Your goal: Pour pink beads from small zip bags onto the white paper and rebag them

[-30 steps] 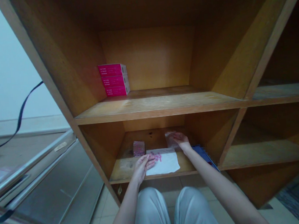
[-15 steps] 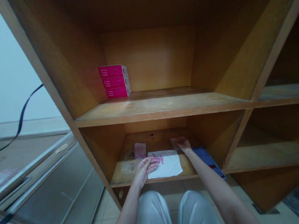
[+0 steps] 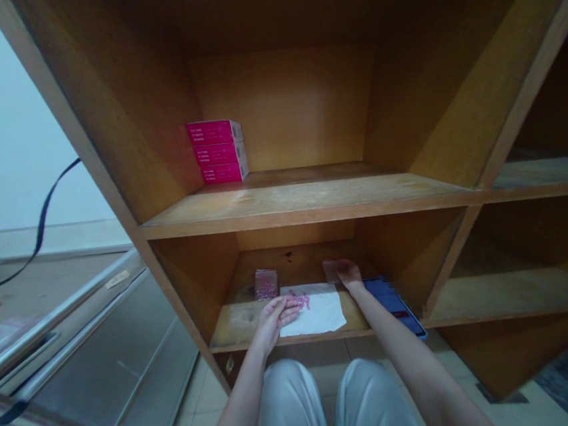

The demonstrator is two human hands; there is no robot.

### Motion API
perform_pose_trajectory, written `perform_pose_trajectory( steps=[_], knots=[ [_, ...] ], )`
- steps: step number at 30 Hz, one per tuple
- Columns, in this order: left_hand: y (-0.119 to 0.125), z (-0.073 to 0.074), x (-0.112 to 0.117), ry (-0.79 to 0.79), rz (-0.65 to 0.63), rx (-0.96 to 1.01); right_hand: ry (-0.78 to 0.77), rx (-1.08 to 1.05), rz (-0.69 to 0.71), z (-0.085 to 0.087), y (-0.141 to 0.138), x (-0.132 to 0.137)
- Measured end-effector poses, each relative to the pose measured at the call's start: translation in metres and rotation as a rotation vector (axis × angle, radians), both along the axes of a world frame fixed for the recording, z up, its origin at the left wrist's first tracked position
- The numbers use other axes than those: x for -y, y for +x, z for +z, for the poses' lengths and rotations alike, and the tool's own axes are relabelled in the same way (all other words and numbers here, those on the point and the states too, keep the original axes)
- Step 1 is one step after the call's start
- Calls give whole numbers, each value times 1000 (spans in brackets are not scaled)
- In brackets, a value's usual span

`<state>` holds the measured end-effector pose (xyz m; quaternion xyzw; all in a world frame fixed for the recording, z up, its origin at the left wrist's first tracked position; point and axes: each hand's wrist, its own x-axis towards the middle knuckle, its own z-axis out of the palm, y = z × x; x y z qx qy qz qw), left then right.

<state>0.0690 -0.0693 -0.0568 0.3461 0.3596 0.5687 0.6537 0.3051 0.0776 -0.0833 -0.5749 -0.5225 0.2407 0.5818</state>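
Observation:
On the lower wooden shelf lies a white paper sheet with pink speckled marks along its back edge. My left hand rests flat at the sheet's left edge, fingers spread on it. My right hand lies on a clear plastic packet at the back, and the fingers partly hide it. Behind my left hand stands a small pink-speckled packet, not touched. A blue flat object, blurred and possibly a phone, sits under my right forearm's side.
Several stacked magenta boxes stand on the upper shelf against the left wall. Wooden dividers flank this compartment. A metal cabinet and a black cable lie to the left. My knees in pale trousers are below.
The clear packet has come down from a lifted position to lie near the shelf under my right hand. My left hand has shifted slightly right onto the sheet. The view has shifted slightly.

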Motion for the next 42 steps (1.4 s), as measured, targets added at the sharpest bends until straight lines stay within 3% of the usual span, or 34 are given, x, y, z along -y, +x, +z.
perform_pose_trajectory(
  steps=[3, 10, 13, 17, 21, 31, 34, 36, 39, 42],
  knots=[
    [0, 2, 0, 0, -5, 3, 37, 56, -31, 0, 2, 3],
    [0, 4, 1, 8, -17, 10, 370, 116, -38, 16, -15, 32],
    [1, 3, 1, 9, -16, 6, 368, 93, 29, 18, -29, 55],
    [2, 3, 1, 14, -1, 1, 309, 220, 157, 6, -39, 77],
    [1, 2, 0, 6, 18, -2, 233, 239, 121, -3, -36, 81],
    [5, 3, 1, 17, 78, 5, 248, 289, 71, -1, -36, 82],
    [0, 13, -8, 67, 127, -145, 243, 292, 61, 1, -36, 83],
    [-11, 22, -19, 148, 234, -343, 241, 293, 61, 1, -35, 83],
    [-34, 34, -38, 287, 384, -823, 241, 295, 54, 0, -35, 82],
    [-56, 39, -51, 353, 330, -1250, 238, 297, 46, -1, -34, 81]
  ],
)
